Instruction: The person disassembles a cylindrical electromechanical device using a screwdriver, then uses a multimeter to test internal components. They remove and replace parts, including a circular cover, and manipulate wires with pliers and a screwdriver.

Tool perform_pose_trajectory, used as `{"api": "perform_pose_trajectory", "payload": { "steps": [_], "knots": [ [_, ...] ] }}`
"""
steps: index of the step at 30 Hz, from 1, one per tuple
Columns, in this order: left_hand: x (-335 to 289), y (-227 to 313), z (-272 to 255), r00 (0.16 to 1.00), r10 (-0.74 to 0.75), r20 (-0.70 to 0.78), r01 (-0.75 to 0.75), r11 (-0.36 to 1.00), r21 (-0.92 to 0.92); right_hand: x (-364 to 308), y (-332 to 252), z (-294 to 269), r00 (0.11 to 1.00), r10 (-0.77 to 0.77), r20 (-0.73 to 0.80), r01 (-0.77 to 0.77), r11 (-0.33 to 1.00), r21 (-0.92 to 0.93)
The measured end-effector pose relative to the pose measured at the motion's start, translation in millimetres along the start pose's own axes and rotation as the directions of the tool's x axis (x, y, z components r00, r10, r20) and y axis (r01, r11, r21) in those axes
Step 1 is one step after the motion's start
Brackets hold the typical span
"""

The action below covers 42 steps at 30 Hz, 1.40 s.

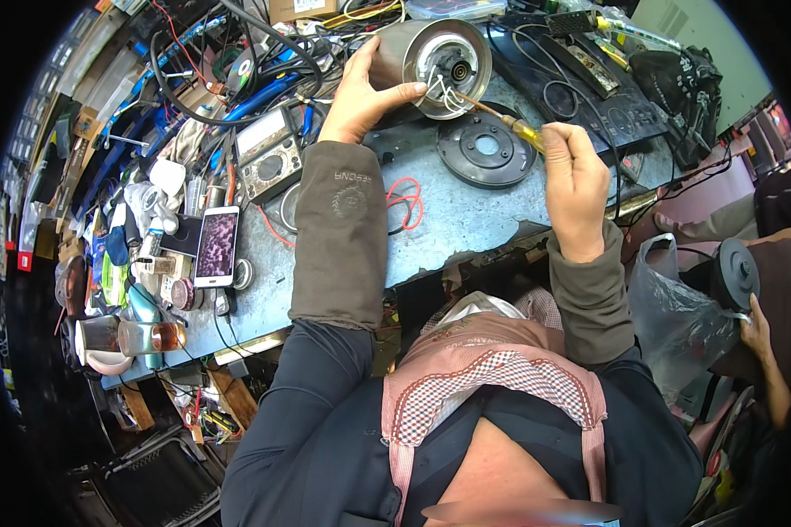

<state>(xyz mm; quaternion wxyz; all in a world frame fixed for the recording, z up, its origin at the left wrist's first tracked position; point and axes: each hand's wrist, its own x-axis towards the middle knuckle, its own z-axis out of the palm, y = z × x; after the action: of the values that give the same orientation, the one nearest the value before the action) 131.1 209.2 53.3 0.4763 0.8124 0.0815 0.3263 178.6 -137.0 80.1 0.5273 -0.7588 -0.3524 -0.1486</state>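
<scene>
Translucent yellow-handled screwdriver (525,131) pointed into an open silver metal cylinder (397,58)

My right hand (576,180) pinches the handle; my left hand (360,98) — thumb and fingers spread wide — holds the cylinder tilted over the blue bench (466,213), beside a round black disc (466,167).

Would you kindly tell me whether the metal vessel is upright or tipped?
Tipped: the left hand holds the metal vessel sideways, its wired end facing the camera.

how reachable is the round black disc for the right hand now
Probably yes: the disc lies close to the right hand, its near side uncovered, though that hand holds a yellow-handled screwdriver.
</scene>
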Motion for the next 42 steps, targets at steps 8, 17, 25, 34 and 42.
{"api": "perform_pose_trajectory", "payload": {
  "steps": [8,17,25,34,42],
  "knots": [
    [1.0,-5.2,-0.8,1.0,0.003,0.01,-0.003,1.0,-0.013,-8.1,2.3,4.5,0.997,-0.063,-0.033,0.064,0.997,0.046],
    [1.3,-0.6,-0.4,1.0,0.007,0.005,-0.007,1.0,0.02,3.5,2.3,5.2,0.973,-0.207,-0.106,0.207,0.978,-0.011],
    [-0.3,-1.9,-0.3,1.0,0.005,0.007,-0.005,1.0,0.023,-2.7,6.3,5.4,0.973,-0.198,-0.116,0.198,0.98,-0.017],
    [3.0,-4.4,0.0,1.0,-0.005,0.014,0.005,1.0,0.002,6.8,11.3,3.3,0.969,-0.223,-0.105,0.223,0.975,-0.019],
    [-0.2,-3.8,0.8,1.0,-0.009,0.015,0.009,0.999,-0.041,0.4,1.4,2.1,0.976,-0.193,-0.105,0.196,0.98,0.02]
  ]
}}
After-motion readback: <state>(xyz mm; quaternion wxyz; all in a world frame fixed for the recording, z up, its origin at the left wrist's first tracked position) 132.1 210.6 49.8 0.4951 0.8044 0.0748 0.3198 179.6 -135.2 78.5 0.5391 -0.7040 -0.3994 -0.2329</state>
